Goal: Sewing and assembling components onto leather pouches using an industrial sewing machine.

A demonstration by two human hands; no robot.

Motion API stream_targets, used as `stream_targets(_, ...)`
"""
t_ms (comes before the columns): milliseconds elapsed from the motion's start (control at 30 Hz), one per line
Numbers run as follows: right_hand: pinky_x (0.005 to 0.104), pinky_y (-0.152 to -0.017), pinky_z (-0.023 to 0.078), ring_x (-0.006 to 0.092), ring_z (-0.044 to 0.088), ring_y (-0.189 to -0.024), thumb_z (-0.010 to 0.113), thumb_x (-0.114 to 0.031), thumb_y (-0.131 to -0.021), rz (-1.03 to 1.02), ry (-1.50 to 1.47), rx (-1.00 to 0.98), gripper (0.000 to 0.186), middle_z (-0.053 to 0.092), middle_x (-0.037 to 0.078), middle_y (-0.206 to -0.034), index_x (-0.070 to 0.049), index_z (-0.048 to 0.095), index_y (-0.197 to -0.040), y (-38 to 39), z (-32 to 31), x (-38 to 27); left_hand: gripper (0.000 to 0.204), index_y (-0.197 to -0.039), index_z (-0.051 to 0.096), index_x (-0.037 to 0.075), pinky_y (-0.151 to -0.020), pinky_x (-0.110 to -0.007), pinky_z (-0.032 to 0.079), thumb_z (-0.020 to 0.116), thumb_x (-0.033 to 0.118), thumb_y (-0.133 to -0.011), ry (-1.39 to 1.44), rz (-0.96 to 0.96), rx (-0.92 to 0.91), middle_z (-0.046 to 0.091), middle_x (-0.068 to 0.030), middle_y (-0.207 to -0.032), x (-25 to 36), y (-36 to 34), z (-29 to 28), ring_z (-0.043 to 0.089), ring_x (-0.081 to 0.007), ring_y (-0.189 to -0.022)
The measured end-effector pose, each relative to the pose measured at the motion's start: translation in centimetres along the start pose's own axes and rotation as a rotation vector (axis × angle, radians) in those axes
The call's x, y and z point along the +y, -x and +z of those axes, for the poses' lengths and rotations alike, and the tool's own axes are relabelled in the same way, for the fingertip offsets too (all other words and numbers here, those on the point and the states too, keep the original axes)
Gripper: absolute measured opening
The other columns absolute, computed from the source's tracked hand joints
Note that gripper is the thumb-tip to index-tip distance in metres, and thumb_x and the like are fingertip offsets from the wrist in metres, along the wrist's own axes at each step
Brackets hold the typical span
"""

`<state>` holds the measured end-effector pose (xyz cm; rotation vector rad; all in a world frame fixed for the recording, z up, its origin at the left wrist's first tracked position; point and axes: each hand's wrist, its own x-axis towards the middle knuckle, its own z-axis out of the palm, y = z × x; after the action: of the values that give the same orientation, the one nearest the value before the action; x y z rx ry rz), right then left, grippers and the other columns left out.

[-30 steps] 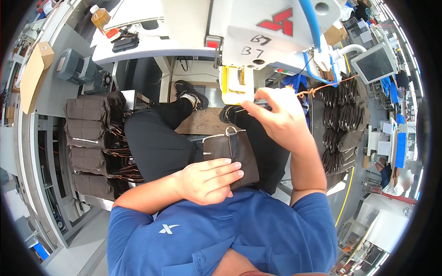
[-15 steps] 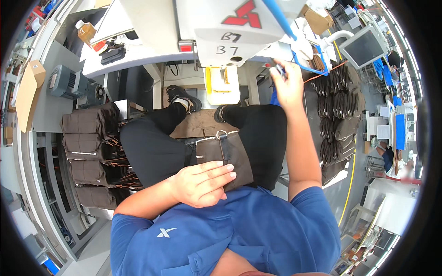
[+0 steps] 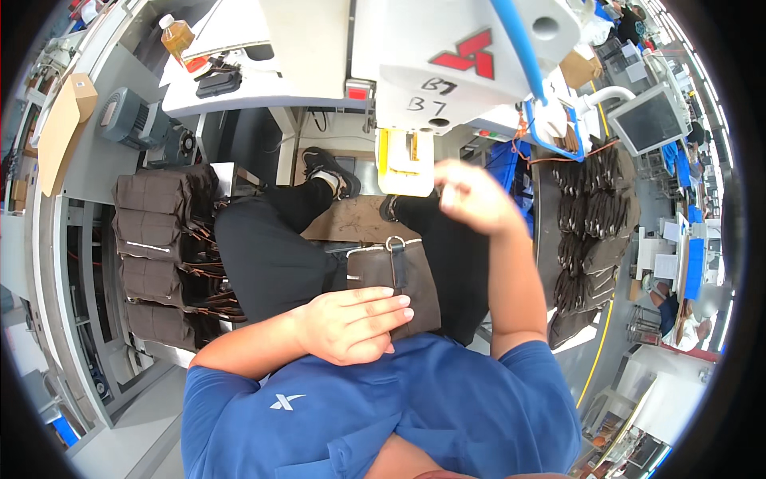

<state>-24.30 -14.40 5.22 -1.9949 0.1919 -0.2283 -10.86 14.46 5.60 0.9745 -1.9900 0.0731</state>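
A dark brown fabric pouch [image 3: 399,273] lies on my lap, with a metal ring and a short dark strap at its far edge. My left hand [image 3: 355,326] rests across its near part, fingers stretched out flat. Raised over my right thigh, my right hand [image 3: 477,198] is smeared by motion. Its fingers look curled together beside the yellow-and-white plate [image 3: 405,164] of the sewing machine [image 3: 447,80]; whatever they pinch is too blurred to make out. The machine's pale head stands directly in front of me.
Stacked brown pouches [image 3: 152,231] stand at my left, and more brown pieces [image 3: 590,215] hang in bundles at my right. A screen [image 3: 650,120] stands at far right. The white worktable [image 3: 239,96] carries a bottle [image 3: 177,36] and a black case [image 3: 219,83].
My right hand has come down and inward from the table edge at the right toward the machine's plate. My left hand stays on the pouch. The whole view has shifted slightly.
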Motion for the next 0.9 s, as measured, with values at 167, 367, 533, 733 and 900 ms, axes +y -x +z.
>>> stream_targets(167, 0.0374, -0.065, 0.049, 0.0281, 0.063, -0.070, 0.075, -0.017, -0.090, -0.145, -0.349, -0.321, 0.020, 0.065, 0.015, -0.080, 0.001, 0.067, -0.095, 1.0, 6.1, -5.1, 0.032, -0.089, 0.065, 0.004, -0.076, -0.039, 0.056, 0.080, 0.031, -0.081, 0.274, -0.279, 0.069, 0.067, -0.0190, -0.115, -1.4, -0.7, -3.0, 0.069, -0.0330, -0.094)
stream_targets(367, 0.0456, -0.066, 0.051, 0.0384, 0.065, -0.074, 0.074, -0.021, -0.089, -0.222, -0.059, -0.136, 0.022, 0.063, 0.016, -0.078, -0.002, 0.064, -0.093, 1.7, 8.7, -8.7, 0.033, -0.099, 0.065, 0.001, -0.062, -0.036, 0.053, 0.082, 0.023, -0.081, 0.261, -0.784, -0.264, 0.066, -0.0144, -0.090, -3.0, -5.1, -6.3, 0.067, -0.0312, -0.077)
stream_targets(533, 0.0467, -0.072, 0.052, 0.0379, 0.065, -0.079, 0.077, -0.029, -0.086, -0.212, 0.002, -0.351, 0.031, 0.066, 0.016, -0.082, -0.001, 0.066, -0.092, 1.8, 8.1, -5.1, 0.022, -0.072, 0.055, 0.002, -0.053, -0.033, 0.038, 0.075, 0.009, -0.076, 0.141, -0.772, -0.173, 0.051, -0.0080, -0.066, -2.1, -4.7, -7.6, 0.051, -0.0221, -0.057)
stream_targets(733, 0.0459, -0.092, 0.045, 0.0291, 0.061, -0.101, 0.074, -0.024, -0.087, -0.288, 0.299, -0.207, 0.016, 0.068, 0.005, -0.090, -0.008, 0.071, -0.089, 2.8, 7.1, -3.5, 0.025, -0.072, 0.055, 0.000, -0.069, -0.034, 0.046, 0.072, 0.018, -0.078, 0.065, -0.817, -0.023, 0.063, -0.0183, -0.094, -3.5, -2.1, -12.7, 0.062, -0.0251, -0.085)
stream_targets(900, 0.0501, -0.103, 0.043, 0.0202, 0.063, -0.100, 0.069, -0.017, -0.083, -0.396, 0.489, -0.167, 0.008, 0.063, 0.003, -0.085, -0.012, 0.065, -0.089, 3.4, 8.1, -7.6, 0.022, -0.075, 0.062, -0.004, -0.063, -0.033, 0.047, 0.071, 0.010, -0.089, -0.027, -1.243, -0.267, 0.066, -0.0117, -0.079, -6.7, 4.2, -9.8, 0.059, -0.0179, -0.072)
